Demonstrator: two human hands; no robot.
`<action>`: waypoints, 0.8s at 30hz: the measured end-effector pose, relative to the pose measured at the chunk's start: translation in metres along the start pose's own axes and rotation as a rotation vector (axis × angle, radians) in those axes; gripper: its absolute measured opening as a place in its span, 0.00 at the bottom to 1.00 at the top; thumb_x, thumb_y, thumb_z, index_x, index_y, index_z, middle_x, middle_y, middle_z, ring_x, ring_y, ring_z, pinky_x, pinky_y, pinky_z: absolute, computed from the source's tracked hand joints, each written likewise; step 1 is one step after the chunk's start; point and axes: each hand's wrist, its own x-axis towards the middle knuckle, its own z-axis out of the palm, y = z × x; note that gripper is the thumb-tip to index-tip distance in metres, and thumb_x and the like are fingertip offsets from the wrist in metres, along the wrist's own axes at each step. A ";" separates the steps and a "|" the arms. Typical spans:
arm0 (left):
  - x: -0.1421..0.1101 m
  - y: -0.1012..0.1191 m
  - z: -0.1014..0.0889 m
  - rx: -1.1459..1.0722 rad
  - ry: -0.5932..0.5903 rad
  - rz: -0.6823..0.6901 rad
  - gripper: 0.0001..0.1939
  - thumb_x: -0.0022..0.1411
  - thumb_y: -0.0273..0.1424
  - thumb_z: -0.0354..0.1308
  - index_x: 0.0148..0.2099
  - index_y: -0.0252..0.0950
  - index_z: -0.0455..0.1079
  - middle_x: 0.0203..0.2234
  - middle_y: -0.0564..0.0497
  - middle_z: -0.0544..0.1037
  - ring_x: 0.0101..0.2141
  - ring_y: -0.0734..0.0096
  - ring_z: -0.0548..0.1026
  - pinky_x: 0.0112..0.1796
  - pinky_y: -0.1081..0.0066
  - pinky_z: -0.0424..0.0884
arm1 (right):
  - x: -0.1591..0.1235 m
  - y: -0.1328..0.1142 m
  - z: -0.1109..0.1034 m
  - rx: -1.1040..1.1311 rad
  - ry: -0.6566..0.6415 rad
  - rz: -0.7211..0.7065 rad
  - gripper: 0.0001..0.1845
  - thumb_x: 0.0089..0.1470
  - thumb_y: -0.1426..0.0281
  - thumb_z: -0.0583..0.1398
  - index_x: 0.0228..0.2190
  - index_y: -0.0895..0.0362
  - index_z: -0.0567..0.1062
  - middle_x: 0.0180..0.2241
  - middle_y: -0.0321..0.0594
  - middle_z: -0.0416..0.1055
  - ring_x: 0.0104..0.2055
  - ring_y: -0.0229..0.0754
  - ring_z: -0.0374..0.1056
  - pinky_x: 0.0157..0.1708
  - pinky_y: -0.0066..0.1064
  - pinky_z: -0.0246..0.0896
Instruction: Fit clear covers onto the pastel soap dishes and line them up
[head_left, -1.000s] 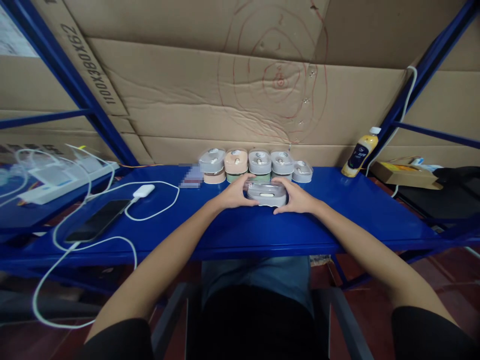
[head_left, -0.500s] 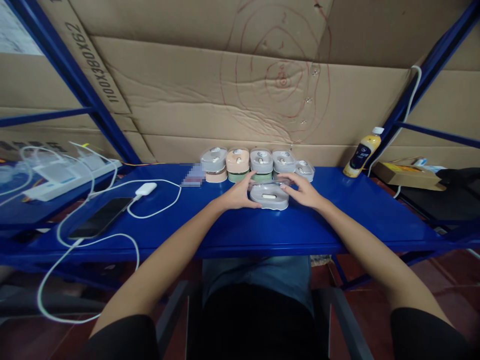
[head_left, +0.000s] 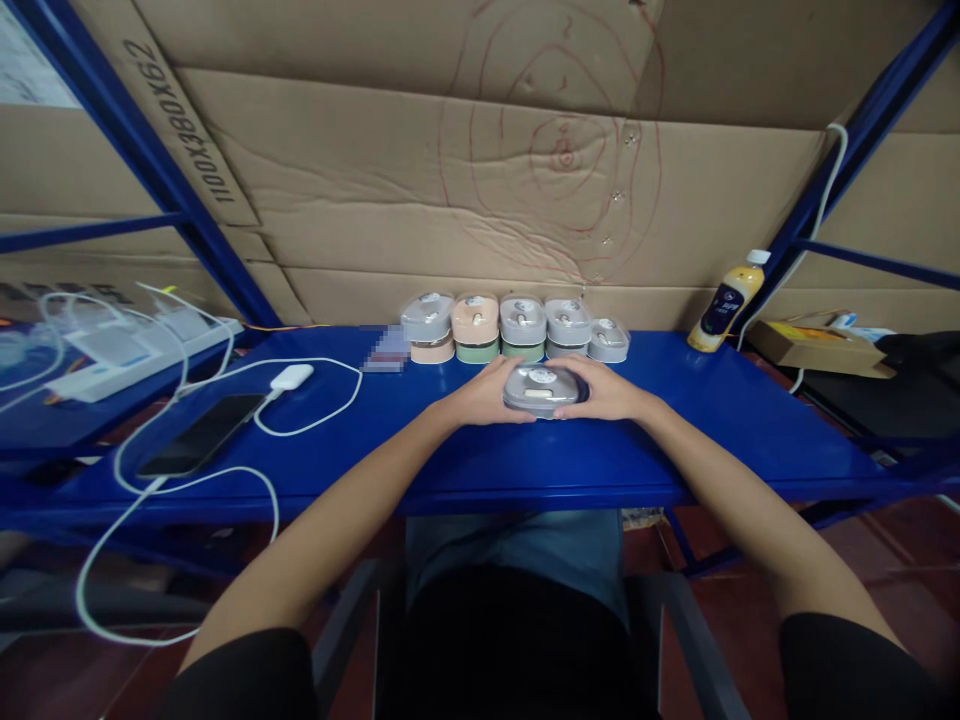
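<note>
A small grey box with a clear lid point(head_left: 541, 389) rests on the blue shelf point(head_left: 480, 450) in front of me. My left hand point(head_left: 486, 394) wraps its left end and my right hand point(head_left: 604, 392) wraps its right end, fingers curled around it. Behind it stands a row of like boxes point(head_left: 516, 328) in grey, peach and green, stacked two high, with a single one at the right end.
A black phone point(head_left: 201, 434) lies at the left, plugged into a white cable point(head_left: 225, 480) with an adapter point(head_left: 291, 377). A power strip point(head_left: 127, 345) sits further left. A yellow bottle point(head_left: 726, 303) and a cardboard box point(head_left: 817, 348) stand at the right. Cardboard backs the shelf.
The clear lid, held slightly raised by my right hand half a second ago, now sits down on the grey box. Both hands have closed in around the box ends.
</note>
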 end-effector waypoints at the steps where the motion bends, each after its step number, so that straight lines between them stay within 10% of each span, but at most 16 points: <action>1: 0.000 0.000 0.001 -0.010 0.009 -0.005 0.62 0.46 0.54 0.81 0.76 0.37 0.59 0.68 0.30 0.69 0.69 0.28 0.66 0.67 0.35 0.65 | 0.001 -0.001 0.001 -0.010 0.018 0.000 0.45 0.53 0.47 0.74 0.66 0.49 0.74 0.63 0.51 0.76 0.64 0.63 0.73 0.65 0.60 0.69; 11: -0.002 0.002 -0.006 0.035 0.010 0.015 0.53 0.48 0.54 0.79 0.72 0.40 0.69 0.54 0.39 0.75 0.59 0.36 0.74 0.64 0.37 0.69 | -0.015 0.021 -0.041 0.010 0.227 0.194 0.37 0.55 0.44 0.71 0.58 0.51 0.80 0.50 0.48 0.83 0.49 0.59 0.80 0.54 0.59 0.77; 24: -0.006 0.021 -0.005 0.059 -0.057 0.032 0.34 0.65 0.51 0.67 0.69 0.44 0.76 0.50 0.43 0.70 0.56 0.46 0.73 0.65 0.46 0.69 | -0.025 0.042 -0.062 -0.041 0.150 0.414 0.32 0.53 0.36 0.68 0.42 0.50 0.85 0.36 0.41 0.85 0.38 0.54 0.80 0.45 0.51 0.78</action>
